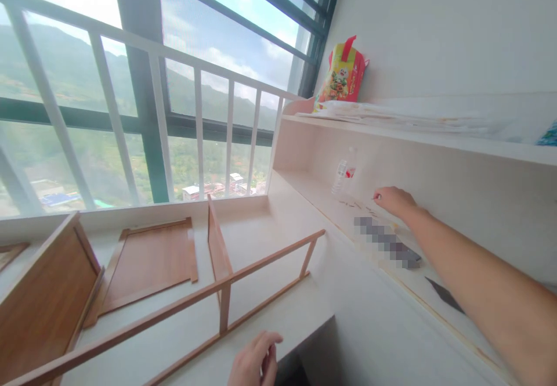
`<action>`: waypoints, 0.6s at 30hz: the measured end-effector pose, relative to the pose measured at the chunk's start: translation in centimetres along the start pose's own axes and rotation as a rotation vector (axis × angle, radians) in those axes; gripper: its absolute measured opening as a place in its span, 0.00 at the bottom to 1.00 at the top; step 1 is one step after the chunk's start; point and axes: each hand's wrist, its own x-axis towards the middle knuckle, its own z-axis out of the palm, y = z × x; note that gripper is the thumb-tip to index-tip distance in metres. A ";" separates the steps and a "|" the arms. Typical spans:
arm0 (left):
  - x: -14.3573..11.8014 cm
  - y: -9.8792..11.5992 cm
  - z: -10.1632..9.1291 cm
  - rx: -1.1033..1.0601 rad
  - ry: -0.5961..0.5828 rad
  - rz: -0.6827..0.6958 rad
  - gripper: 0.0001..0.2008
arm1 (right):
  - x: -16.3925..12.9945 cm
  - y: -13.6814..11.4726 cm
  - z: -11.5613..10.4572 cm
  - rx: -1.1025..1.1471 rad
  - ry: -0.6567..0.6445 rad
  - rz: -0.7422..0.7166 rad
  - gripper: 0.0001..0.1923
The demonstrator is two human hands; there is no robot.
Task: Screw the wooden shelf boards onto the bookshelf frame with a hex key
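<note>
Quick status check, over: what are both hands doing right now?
Right hand out on the lower shelf, fingertips at small screws. Left hand empty, at desk edge by wooden frame. Water bottle beyond the screws.

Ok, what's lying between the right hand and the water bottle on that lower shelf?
In the head view, a few small dark screws lie scattered on the shelf between the right hand and the water bottle. Otherwise that stretch is bare.
</note>
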 end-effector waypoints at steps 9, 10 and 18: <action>-0.9 3.2 -2.9 -0.012 -0.092 -0.188 0.11 | -5.8 -11.5 -6.1 0.032 0.162 -0.413 0.10; -1.1 3.4 -3.3 -0.015 -0.078 -0.184 0.11 | -6.9 -12.9 -6.4 0.038 0.160 -0.458 0.09; -2.8 4.4 -6.9 -0.035 0.003 -0.199 0.12 | -19.0 -20.6 -5.1 0.343 0.053 -0.724 0.06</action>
